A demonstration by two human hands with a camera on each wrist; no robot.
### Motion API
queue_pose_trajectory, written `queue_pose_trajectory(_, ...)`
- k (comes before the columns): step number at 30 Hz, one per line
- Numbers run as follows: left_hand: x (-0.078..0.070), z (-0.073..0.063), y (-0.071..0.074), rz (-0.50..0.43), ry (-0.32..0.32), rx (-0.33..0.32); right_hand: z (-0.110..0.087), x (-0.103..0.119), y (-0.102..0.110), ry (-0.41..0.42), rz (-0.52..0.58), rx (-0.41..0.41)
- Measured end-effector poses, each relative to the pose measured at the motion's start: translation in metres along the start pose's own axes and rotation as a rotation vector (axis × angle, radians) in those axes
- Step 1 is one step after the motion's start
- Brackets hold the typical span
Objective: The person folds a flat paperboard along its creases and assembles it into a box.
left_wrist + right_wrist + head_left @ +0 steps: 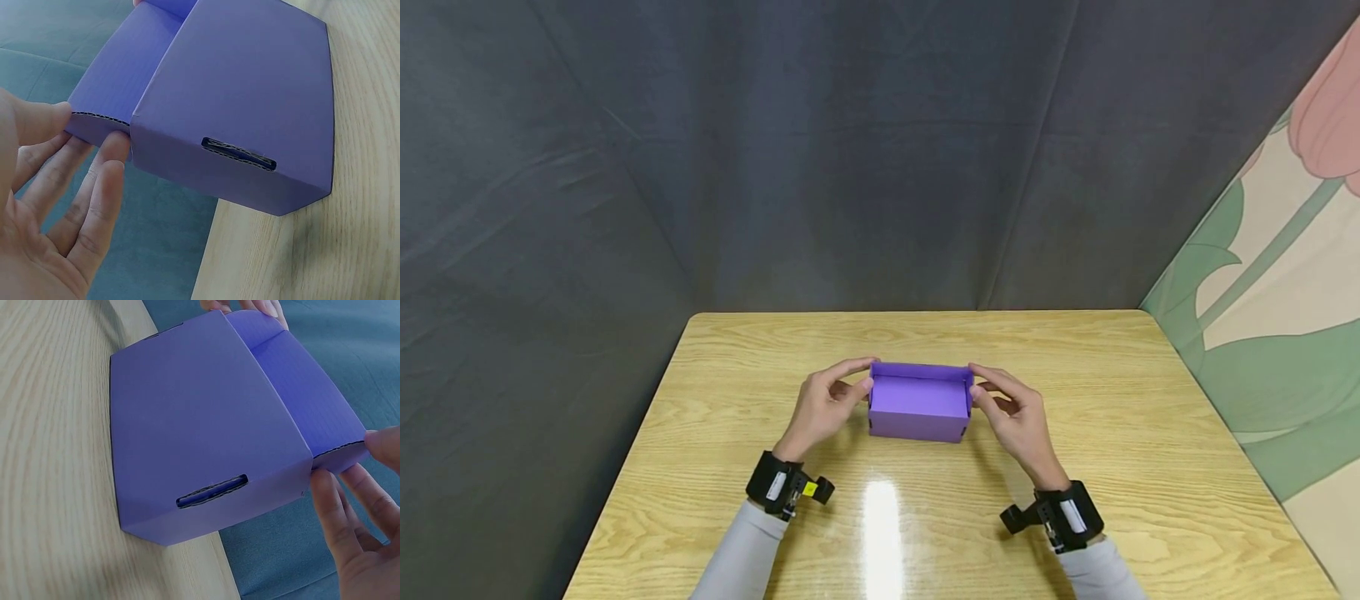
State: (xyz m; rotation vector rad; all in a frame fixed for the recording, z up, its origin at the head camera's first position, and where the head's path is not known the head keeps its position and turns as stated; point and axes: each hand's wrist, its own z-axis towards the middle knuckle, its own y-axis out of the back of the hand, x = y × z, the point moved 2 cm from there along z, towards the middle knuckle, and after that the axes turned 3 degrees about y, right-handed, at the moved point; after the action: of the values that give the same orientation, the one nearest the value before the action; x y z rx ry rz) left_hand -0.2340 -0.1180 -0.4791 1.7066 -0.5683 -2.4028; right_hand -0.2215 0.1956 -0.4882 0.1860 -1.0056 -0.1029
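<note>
A purple cardboard box sits on the table between both hands, its top partly open. My left hand pinches the upper left side. In the left wrist view the thumb is on the edge of a lid flap, with the fingers along its curved side tab. On the opposite side my right hand pinches the same flap, thumb at its corner and fingertips against the side tab. A narrow slot is cut along the box's lower edge, showing corrugated layers.
The wooden table carries a bright light reflection near its front. Dark grey cloth hangs behind and to the left. A floral curtain lines the right side. Black camera mounts are strapped to both wrists.
</note>
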Motion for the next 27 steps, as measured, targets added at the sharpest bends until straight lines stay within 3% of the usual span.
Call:
queue_pose_trajectory(6,0.0013,-0.0006,-0.002,0.007,-0.058,0.004,-0.0021,-0.002,0.0006,0.012,0.003,0.0)
queue_pose_trajectory(17,0.0052,-0.0021,-0.0054,-0.048,-0.055,0.021,-0.0056,-0.0051,0.0001,0.04,0.021,0.028)
queue_pose_trajectory(27,0.0099,-0.0042,-0.0083,-0.088,-0.13,0.002,-0.0074,-0.0055,-0.0025,0.107,0.066,0.03)
